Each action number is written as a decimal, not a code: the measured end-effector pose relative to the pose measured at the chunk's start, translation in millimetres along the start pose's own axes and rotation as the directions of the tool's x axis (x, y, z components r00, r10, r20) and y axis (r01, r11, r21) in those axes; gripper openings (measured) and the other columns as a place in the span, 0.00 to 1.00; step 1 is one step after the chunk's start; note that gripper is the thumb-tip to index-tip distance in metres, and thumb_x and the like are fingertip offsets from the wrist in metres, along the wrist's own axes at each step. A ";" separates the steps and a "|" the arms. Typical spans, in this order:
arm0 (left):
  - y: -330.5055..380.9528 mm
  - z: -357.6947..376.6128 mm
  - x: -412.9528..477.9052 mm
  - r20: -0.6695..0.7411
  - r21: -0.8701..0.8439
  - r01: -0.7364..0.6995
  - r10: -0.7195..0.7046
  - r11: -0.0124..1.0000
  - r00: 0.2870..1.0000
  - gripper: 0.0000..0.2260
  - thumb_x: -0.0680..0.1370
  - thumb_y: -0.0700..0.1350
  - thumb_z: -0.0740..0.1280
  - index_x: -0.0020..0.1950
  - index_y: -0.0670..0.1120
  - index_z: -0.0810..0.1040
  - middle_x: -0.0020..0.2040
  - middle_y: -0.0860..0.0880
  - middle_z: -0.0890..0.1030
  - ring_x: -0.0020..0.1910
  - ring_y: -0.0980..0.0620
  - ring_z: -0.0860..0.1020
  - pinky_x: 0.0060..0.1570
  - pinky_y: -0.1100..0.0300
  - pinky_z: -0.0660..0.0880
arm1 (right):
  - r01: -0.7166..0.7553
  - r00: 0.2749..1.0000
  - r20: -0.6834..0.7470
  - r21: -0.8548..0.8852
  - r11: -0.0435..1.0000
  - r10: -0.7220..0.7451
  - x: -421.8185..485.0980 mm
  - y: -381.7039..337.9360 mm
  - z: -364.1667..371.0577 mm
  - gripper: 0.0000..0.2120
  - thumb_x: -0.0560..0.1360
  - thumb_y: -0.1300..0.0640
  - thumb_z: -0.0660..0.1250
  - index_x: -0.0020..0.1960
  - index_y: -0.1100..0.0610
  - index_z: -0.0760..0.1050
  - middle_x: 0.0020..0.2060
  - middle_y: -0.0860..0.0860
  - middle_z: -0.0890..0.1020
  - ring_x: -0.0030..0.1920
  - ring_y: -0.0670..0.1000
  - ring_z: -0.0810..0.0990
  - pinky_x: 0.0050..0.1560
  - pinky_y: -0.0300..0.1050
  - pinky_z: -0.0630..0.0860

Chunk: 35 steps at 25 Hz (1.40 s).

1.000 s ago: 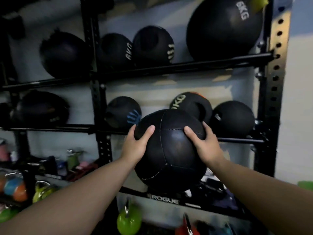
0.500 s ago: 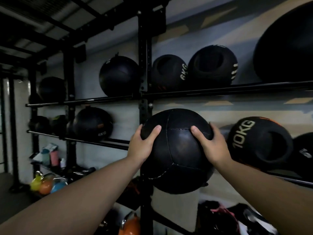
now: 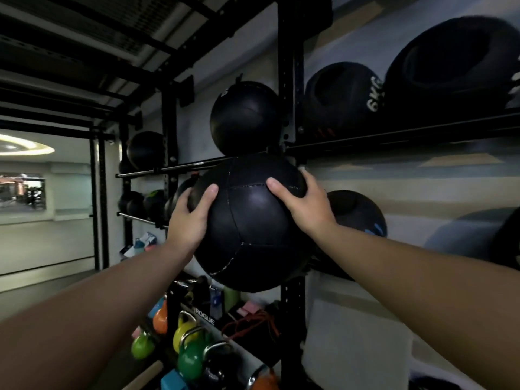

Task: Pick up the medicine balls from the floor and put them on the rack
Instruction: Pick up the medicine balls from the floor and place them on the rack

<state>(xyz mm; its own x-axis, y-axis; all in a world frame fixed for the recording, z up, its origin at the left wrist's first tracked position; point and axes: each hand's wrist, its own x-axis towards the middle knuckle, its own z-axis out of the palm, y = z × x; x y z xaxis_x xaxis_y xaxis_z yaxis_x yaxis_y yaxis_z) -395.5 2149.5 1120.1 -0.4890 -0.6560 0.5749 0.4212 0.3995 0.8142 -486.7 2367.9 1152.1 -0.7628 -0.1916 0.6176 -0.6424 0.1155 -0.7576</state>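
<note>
Your left hand point(image 3: 187, 220) and right hand point(image 3: 305, 204) each keep a firm grip on the sides of the black medicine ball point(image 3: 249, 223), held at chest height. Over the last second you have swung left, past the occupied bays. Beyond it, the rack point(image 3: 291, 80) upright now stands directly behind; the left-hand rails look freer for placing.

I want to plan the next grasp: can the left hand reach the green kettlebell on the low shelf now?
Probably not: the left hand and right hand both press the medicine ball, and the green kettlebell sits far below.
</note>
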 end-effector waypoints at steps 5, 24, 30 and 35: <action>-58.9 -8.6 104.3 0.034 -0.016 -0.016 0.016 1.000 0.999 0.51 0.60 0.82 0.73 0.76 0.55 0.78 0.67 0.54 0.85 0.64 0.54 0.84 0.68 0.53 0.79 | -0.009 1.000 0.000 -0.008 1.000 0.009 73.3 27.5 82.8 0.65 0.52 0.12 0.65 0.83 0.38 0.57 0.79 0.50 0.66 0.78 0.58 0.67 0.77 0.60 0.67; -278.9 221.6 429.2 0.479 0.058 -0.308 0.244 0.950 0.843 0.40 0.59 0.85 0.66 0.61 0.62 0.88 0.63 0.61 0.85 0.61 0.58 0.82 0.70 0.52 0.77 | 0.127 0.954 -0.180 -0.485 0.865 -0.241 368.9 262.1 229.5 0.20 0.87 0.43 0.58 0.73 0.48 0.78 0.67 0.50 0.78 0.69 0.51 0.75 0.71 0.47 0.70; -312.4 225.1 465.7 0.444 -0.007 -0.187 0.170 0.982 0.880 0.16 0.68 0.72 0.74 0.48 0.65 0.89 0.50 0.67 0.88 0.56 0.66 0.84 0.62 0.67 0.77 | 0.125 0.938 -0.226 -0.487 0.864 -0.263 410.7 276.2 259.8 0.23 0.82 0.36 0.59 0.64 0.47 0.84 0.59 0.50 0.82 0.64 0.55 0.78 0.66 0.55 0.75; -320.2 215.9 472.0 0.488 -0.046 -0.147 0.150 0.988 0.860 0.24 0.65 0.74 0.74 0.55 0.64 0.90 0.57 0.65 0.88 0.62 0.64 0.83 0.70 0.63 0.74 | 0.110 0.934 -0.234 -0.530 0.841 -0.270 404.2 269.4 269.0 0.22 0.83 0.36 0.59 0.64 0.46 0.84 0.59 0.49 0.82 0.64 0.55 0.78 0.64 0.55 0.76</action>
<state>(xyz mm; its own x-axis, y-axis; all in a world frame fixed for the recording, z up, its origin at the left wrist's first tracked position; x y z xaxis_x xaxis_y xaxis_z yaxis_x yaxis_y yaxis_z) -926.1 1850.2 1148.3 -0.7299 -0.1914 0.6562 0.5231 0.4617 0.7164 -948.2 2059.4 1140.8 -0.5559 0.0181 0.8311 -0.6635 0.5926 -0.4567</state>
